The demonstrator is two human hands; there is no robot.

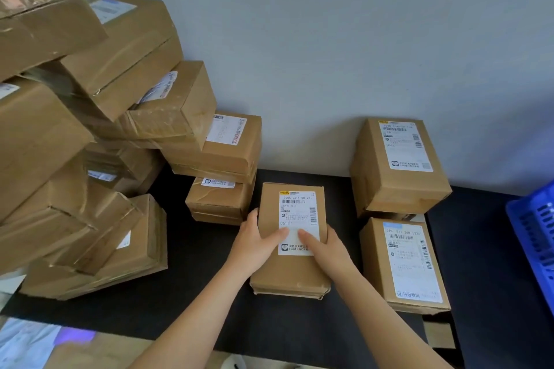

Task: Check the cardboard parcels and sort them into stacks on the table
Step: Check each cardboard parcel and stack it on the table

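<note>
- Gripping the middle parcel point(289, 272) from both sides, the left hand point(257, 241) and the right hand point(322, 246) each curl their fingers down a long edge and lay a thumb on its white label point(296, 213).
- The parcel lies flat and label up at the centre of the black desk point(192, 308). I cannot tell whether it rests fully on the surface or is raised a little.
- To its right, well apart from it, the near right parcel point(404, 260) lies label up, and behind that the far right parcel point(395, 165) sits higher on another box, close to the grey wall point(329, 39).
- Just beyond the left hand's fingertips stands a short stack point(221, 177) of two labelled boxes.
- Further left, a tumbled heap point(90, 129) of taped cardboard boxes leans at many angles, rising well above the desk.
- A blue plastic crate point(536, 234) shows at the right edge.
</note>
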